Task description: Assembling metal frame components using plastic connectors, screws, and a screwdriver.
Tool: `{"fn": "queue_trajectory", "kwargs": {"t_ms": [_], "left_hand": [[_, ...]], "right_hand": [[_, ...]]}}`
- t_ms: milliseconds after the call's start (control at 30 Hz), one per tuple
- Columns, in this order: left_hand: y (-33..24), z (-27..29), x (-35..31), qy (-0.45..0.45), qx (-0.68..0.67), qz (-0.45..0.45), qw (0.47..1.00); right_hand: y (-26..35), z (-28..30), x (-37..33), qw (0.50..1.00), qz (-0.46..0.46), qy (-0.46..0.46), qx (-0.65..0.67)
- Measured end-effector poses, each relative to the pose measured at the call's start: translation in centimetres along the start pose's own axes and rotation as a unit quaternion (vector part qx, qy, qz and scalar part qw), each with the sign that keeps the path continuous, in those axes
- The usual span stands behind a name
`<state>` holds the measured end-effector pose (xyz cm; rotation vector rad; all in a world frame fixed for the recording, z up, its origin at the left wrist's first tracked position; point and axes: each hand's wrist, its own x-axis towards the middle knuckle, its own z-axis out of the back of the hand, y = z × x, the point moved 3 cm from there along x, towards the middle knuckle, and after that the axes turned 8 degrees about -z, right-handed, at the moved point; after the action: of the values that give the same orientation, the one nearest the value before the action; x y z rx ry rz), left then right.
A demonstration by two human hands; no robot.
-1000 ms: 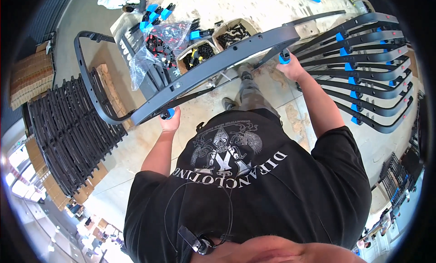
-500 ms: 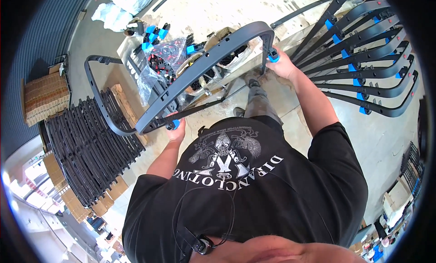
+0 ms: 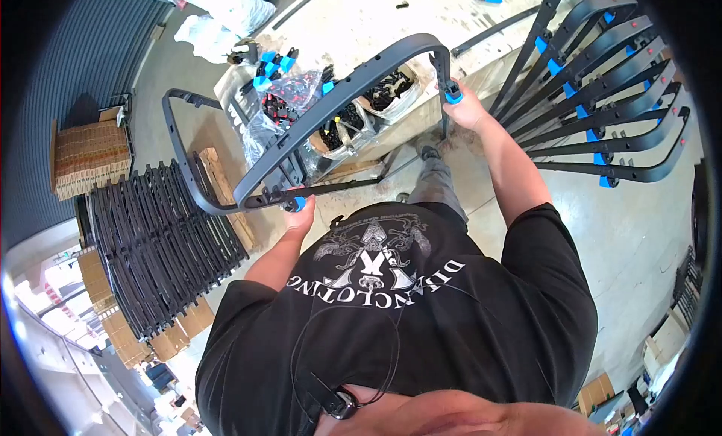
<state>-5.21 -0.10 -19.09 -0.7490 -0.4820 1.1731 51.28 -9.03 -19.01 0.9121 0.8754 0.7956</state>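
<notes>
A large black curved frame (image 3: 340, 97) with rounded corners is held up in front of me, tilted from lower left to upper right. My left hand (image 3: 301, 212) is closed round its lower left part, by a blue piece (image 3: 298, 203). At the upper right end my right hand (image 3: 468, 109) grips the frame beside another blue piece (image 3: 453, 97). The fingers of both hands are partly hidden by the frame. A second black loop (image 3: 174, 139) extends out to the left and seems joined to the held frame.
Several similar black frames (image 3: 639, 169) with blue pieces fan out at the right, against a worktable (image 3: 361, 18). Bags of small black parts (image 3: 391, 90) lie behind the held frame. Stacked black bars (image 3: 154, 248) and cardboard (image 3: 92, 161) are at the left. White bags (image 3: 226, 18) lie far left.
Both hands keep their grip on the frame, which has barely moved in view. The surroundings at the left, including the stacks and bags, have shifted rightward in the picture.
</notes>
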Motion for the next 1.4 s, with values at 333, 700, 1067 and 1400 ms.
{"fn": "queue_trajectory", "kwargs": {"t_ms": [333, 700, 1067, 1400], "left_hand": [[3.8, -0.5, -0.9, -0.062, -0.07, 0.062, 0.994], [-6.3, 7.4, -4.0, 0.022, 0.016, 0.166, 0.986], [-20.0, 18.1, 12.5, -0.072, -0.021, -0.103, 0.992], [-10.0, 3.5, 29.0, 0.287, 0.383, -0.254, 0.84]], "right_hand": [[20.9, 3.3, -6.5, 0.918, 0.204, -0.246, 0.234], [36.0, -13.8, 8.4, 0.935, 0.273, 0.005, -0.228], [32.5, -17.4, 10.0, 0.865, 0.177, 0.264, -0.387], [32.7, -16.6, 10.0, 0.853, 0.122, 0.266, -0.432]]}}
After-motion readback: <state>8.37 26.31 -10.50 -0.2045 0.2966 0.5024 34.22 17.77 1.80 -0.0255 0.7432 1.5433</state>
